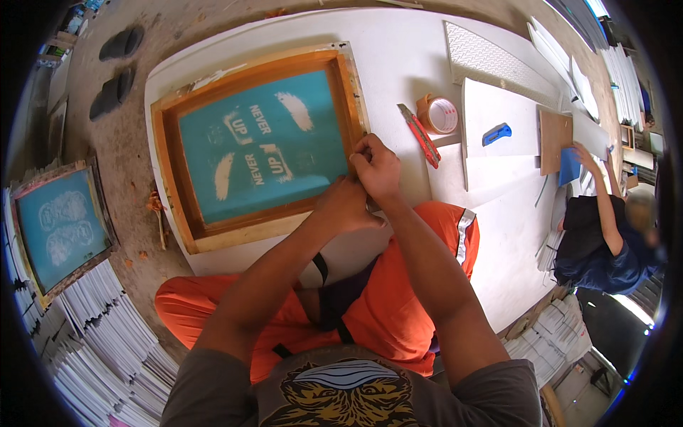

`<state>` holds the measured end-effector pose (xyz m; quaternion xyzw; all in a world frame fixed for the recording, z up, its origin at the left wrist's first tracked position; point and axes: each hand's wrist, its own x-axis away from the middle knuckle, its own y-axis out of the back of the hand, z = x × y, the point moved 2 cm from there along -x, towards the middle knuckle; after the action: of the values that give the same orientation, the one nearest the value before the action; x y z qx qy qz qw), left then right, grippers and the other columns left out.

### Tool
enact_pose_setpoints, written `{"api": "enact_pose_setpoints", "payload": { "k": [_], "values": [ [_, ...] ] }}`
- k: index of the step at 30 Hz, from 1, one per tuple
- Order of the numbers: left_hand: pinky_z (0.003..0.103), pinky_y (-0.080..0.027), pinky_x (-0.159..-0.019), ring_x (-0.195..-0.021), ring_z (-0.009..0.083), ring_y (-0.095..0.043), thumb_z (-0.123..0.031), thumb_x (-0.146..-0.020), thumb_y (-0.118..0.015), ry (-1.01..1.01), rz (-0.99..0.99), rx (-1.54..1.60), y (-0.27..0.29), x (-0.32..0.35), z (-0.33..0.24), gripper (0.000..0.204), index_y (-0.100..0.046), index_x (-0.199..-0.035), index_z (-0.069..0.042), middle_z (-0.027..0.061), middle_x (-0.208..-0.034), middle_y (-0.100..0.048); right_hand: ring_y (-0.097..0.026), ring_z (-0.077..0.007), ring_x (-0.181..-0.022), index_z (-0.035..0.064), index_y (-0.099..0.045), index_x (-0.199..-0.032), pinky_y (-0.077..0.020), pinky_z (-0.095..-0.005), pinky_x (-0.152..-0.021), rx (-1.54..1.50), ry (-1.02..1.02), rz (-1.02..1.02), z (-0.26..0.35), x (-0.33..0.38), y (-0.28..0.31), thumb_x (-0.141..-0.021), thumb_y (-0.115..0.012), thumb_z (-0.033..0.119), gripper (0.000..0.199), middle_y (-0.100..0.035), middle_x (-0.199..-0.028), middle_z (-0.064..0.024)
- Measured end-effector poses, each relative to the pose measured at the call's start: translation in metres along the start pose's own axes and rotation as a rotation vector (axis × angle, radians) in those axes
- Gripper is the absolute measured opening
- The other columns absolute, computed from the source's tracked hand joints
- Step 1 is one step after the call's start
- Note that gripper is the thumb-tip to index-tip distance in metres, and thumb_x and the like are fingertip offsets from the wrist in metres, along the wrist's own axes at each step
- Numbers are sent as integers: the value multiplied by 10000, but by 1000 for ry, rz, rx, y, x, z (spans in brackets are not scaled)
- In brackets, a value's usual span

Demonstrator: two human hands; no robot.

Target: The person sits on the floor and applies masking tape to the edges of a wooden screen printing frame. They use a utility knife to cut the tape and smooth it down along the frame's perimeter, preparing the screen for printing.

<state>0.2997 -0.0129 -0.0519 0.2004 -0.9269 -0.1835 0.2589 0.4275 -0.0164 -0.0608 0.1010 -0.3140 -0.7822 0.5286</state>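
1. The frame point(176, 167), a wooden one, lies mesh-down on the white surface point(405, 43), ahead and to the left of the person. Its teal mesh point(235, 153) carries pale lettering point(260, 119) and whitish smears point(294, 110).
2. Both hands are at the frame's near right corner: the left hand point(343, 203) lower, the right hand point(377, 167) just above it, by the right rail.
3. The fingers of both are curled in and close together. Whether either grip is clenched on the rail, or pinches something small, I cannot tell; the knuckles hide it.
4. The step in hand looks like close finger work at that corner. The next move would seem to call for a steady frame and fingers kept off the mesh.
5. To the right lie a red cutter point(421, 136) and, just beside it, a tape roll point(441, 115); farther right, a blue cutter point(496, 134) on a white board point(491, 107).
6. Far right, a co-worker point(597, 249) reaches towards a blue sheet point(569, 167).
7. Far left is a second frame point(105, 206), near paper stacks point(117, 334).
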Motion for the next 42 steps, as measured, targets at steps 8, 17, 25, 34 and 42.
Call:
{"api": "enact_pose_setpoints", "payload": {
  "k": [8,17,25,34,42],
  "values": [
    [424,-553,-931,-1041,362,-686,-438,-746,-885,97,-181,221,53,61,42,660,-712,-1197,13,190,-1144,-721,-694,-234,-768,74,-733,-959,-548,-380,-735,-119,-39,104,-8,-2,9,-846,-686,139,139,-720,-838,-109],
    [452,-518,-943,-1087,366,-613,-225,-732,-884,-67,-425,-246,22,131,68,566,-676,-1206,2,160,-1119,-667,-714,-315,-961,58,-795,-867,-570,-451,-844,1038,512,708,24,18,-25,-829,-698,123,123,-755,-882,-148],
    [473,-500,-1007,-1154,382,-608,-285,-801,-856,55,-417,-272,18,141,76,544,-670,-1226,-1,190,-1196,-668,-705,-287,-968,89,-800,-865,-518,-430,-873,1319,451,916,49,11,-35,-862,-673,93,127,-767,-925,-97],
    [471,-512,-1004,-1172,383,-604,-260,-802,-848,126,-494,-340,16,170,101,512,-677,-1196,18,186,-1187,-679,-754,-334,-894,63,-774,-863,-557,-467,-781,1207,514,881,86,32,-96,-788,-701,93,109,-766,-906,-143],
    [448,-523,-995,-1180,366,-600,-295,-824,-837,112,-503,-333,19,175,106,570,-648,-1265,13,174,-1189,-681,-749,-362,-923,50,-773,-874,-590,-480,-753,986,485,840,123,44,-146,-787,-726,142,135,-767,-926,-169]
  ]
}}
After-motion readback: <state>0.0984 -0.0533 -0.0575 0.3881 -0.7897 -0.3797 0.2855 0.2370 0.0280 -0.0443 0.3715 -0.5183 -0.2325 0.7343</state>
